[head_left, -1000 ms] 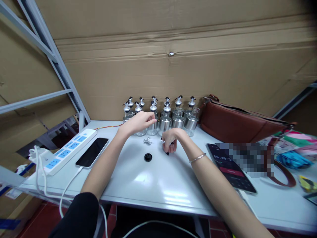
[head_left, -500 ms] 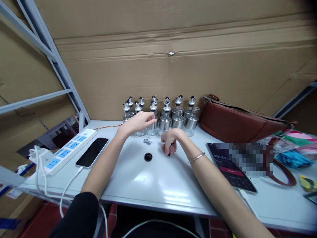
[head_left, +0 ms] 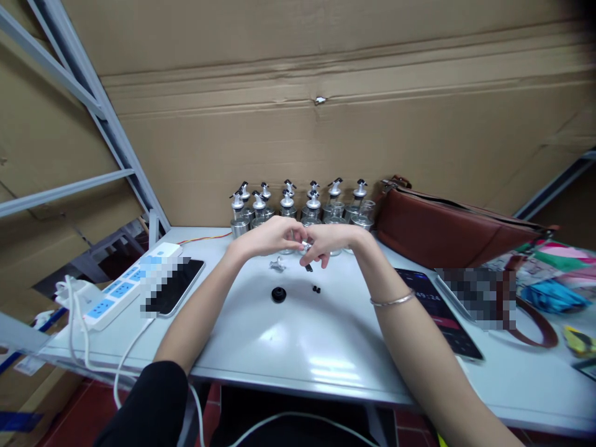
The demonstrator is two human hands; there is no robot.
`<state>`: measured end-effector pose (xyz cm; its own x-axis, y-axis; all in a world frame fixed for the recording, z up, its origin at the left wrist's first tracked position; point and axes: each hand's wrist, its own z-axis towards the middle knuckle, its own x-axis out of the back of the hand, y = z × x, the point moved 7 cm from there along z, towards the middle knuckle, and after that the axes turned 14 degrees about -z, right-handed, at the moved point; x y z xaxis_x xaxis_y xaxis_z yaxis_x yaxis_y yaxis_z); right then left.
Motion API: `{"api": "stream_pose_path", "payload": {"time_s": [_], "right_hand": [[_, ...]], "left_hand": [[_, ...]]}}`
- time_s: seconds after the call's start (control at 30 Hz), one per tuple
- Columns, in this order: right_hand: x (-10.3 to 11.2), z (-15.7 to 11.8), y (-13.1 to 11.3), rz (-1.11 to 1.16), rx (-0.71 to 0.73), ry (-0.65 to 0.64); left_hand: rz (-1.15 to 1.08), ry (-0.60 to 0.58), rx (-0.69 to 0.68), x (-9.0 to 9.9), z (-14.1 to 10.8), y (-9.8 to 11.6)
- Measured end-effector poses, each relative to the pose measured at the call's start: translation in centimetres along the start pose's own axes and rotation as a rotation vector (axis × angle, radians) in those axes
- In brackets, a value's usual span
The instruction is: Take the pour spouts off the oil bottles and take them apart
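My left hand (head_left: 278, 236) and my right hand (head_left: 326, 241) meet above the middle of the table, just in front of the bottles. Between their fingertips is a small silver part (head_left: 305, 246), pinched from both sides. A black strip (head_left: 309, 268) shows just below my right fingers. Nearer me lie a round black cap (head_left: 278, 294) and some tiny black pieces (head_left: 316, 289). Another small silver part (head_left: 278, 264) rests on the table below my left hand. Several glass bottles with silver and black spouts (head_left: 287, 198) stand behind, partly hidden by my hands; some have no spout (head_left: 365, 214).
To the left are a power strip (head_left: 135, 282), a phone (head_left: 184, 282) and white cables. A brown bag (head_left: 447, 223), another phone (head_left: 447, 316) and a partly blurred device stand or lie to the right. Cardboard (head_left: 279, 136) backs the table (head_left: 261, 360).
My right hand has lifted from the table and moved up and left to meet my left hand at the silver part. The tiny black pieces beneath it are now uncovered.
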<state>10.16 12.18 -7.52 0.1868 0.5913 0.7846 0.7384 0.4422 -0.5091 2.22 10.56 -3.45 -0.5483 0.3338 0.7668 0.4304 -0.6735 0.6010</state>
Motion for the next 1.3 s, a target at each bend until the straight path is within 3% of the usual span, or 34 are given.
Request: {"api": "stream_pose_path", "payload": {"time_s": [0.3,0.53,0.73,0.93,1.3], "right_hand": [[0.6,-0.9,-1.6,0.035,0.104,0.033],[1.3,-1.2,-1.3,0.079,0.086,0.115],[3.3,-1.9,-0.5,0.141,0.091,0.342],[5.3,-2.8,-0.4,0.295,0.12,0.601],[6.0,-2.9,-2.2,0.22,0.249,0.817]], "left_hand": [[0.033,0.038,-0.097,0.2,0.1,0.6],[0.011,0.06,-0.136,0.6,-0.2,1.0],[0.041,0.184,-0.099,2.2,-0.4,0.6],[-0.079,0.244,-0.028,3.2,-1.0,0.4],[0.098,0.316,-0.06,3.5,-0.9,0.4]]}}
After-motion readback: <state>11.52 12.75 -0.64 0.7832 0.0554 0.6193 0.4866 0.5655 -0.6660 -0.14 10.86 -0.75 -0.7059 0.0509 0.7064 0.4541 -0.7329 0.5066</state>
